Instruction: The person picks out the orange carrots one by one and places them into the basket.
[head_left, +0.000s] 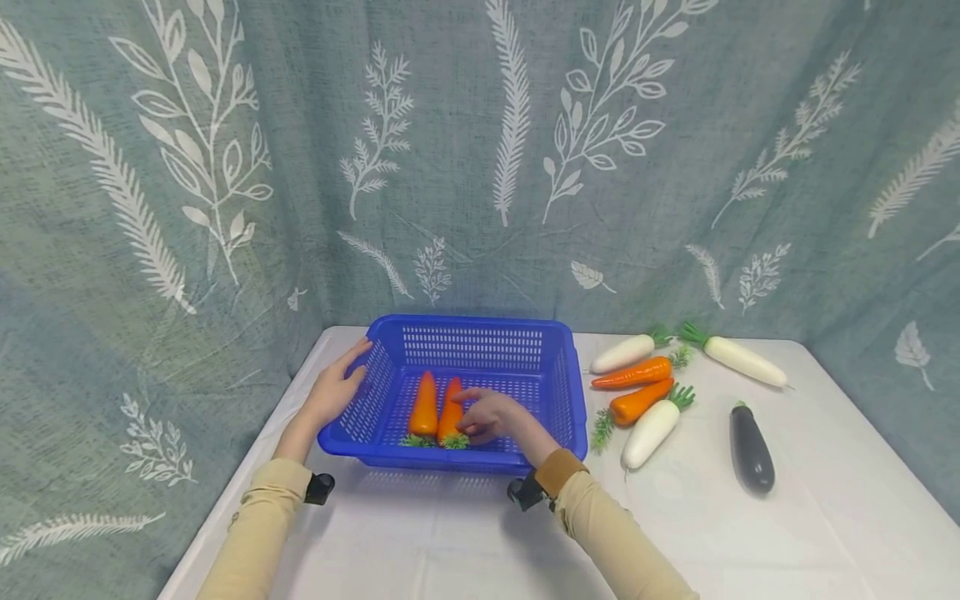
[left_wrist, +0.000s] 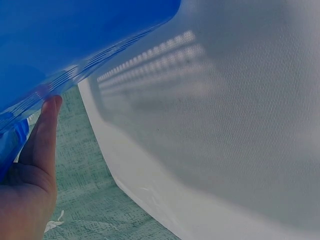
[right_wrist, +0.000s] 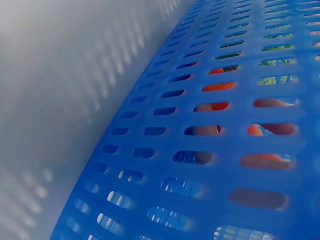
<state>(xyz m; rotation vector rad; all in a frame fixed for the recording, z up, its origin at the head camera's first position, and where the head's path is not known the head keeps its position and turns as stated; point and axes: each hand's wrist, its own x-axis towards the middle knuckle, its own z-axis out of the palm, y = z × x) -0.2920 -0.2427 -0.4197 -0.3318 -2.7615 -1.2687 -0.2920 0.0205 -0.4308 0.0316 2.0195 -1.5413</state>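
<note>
A blue plastic basket (head_left: pixel 480 322) stands on the white table. Inside it lie two orange carrots, a left one (head_left: pixel 424 407) and a right one (head_left: pixel 451 410), with their green tops toward the near side. My right hand (head_left: pixel 491 414) reaches in from the right, its fingertips at the right carrot's side and top. No finger shows around that carrot's left edge. Through the basket slots, the right wrist view gives only pieces of fingers and orange. My left hand (head_left: pixel 335 390) rests at the basket's left side, fingers extended along its wall (left_wrist: pixel 75 45).
Right of the basket lie two more carrots (head_left: pixel 633 373) (head_left: pixel 641 402), several white radishes (head_left: pixel 651 433) and a dark eggplant (head_left: pixel 752 450). A patterned green curtain (head_left: pixel 465 167) hangs behind the table and along both sides.
</note>
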